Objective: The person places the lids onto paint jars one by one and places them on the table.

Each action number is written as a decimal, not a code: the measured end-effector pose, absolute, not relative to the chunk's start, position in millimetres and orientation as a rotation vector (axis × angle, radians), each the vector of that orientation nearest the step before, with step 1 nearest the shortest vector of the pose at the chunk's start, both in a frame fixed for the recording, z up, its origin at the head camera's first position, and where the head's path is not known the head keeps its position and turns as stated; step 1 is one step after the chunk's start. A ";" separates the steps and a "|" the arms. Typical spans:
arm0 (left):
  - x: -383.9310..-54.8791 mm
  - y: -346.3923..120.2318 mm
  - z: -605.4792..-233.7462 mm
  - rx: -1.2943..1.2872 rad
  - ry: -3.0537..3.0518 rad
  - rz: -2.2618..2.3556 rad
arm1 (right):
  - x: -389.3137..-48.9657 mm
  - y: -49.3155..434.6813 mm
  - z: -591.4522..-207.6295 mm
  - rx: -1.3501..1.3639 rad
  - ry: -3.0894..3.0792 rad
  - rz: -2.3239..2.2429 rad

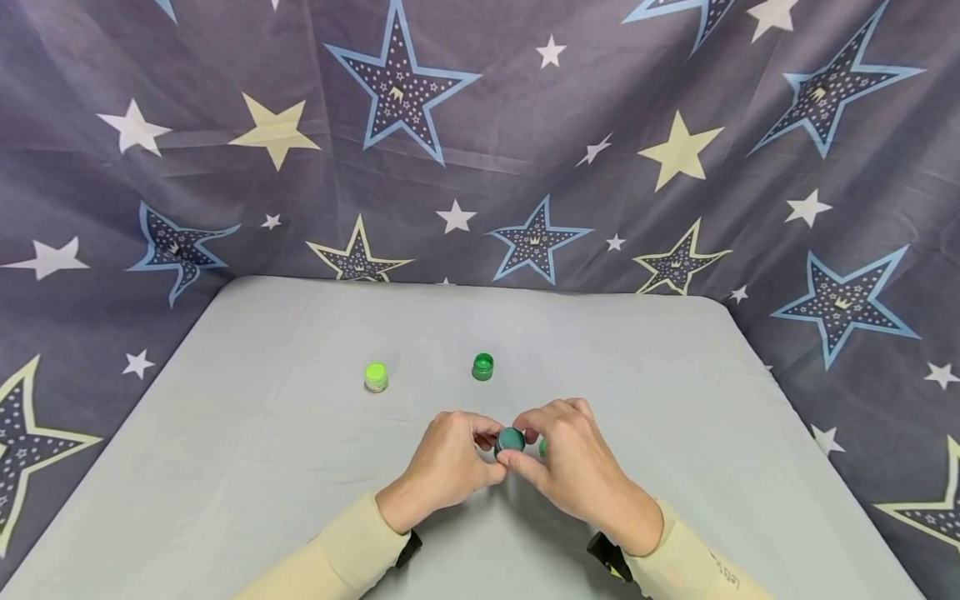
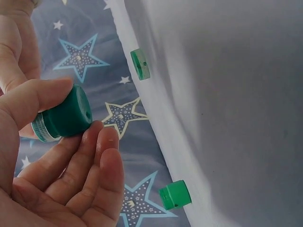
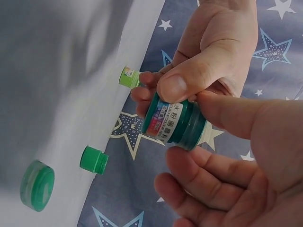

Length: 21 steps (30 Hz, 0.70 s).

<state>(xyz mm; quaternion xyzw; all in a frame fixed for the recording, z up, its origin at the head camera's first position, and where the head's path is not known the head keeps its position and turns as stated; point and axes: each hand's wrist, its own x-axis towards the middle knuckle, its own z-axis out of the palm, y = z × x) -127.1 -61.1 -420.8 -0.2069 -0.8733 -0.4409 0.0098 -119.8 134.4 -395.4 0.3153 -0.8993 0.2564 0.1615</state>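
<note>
- Head view: the dark green jar sits between the two hands, its lidded top tipped toward the camera.
- Left hand: thumb and fingers are clamped on the jar's body, the thumb beside a printed label with Chinese characters.
- Right hand: thumb and fingers pinch the clear-rimmed lid end of that same jar; the remaining fingers are loosely curled.
- Beyond the dark green jar, slightly to its left, an uncapped green jar stands on the grey bench.
- Farther left of the dark green jar, and also beyond it, stands a lime jar with its lid on.
- Just right of the dark green jar lies a loose green lid, mostly hidden behind the right hand in the head view.
- Behind the dark green jar, past the bench, hangs a star-patterned cloth.
</note>
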 end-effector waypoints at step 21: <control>-127.3 -63.6 -418.9 -0.676 -2.691 -1.471 | -121.4 139.2 -390.8 0.952 -2.598 0.870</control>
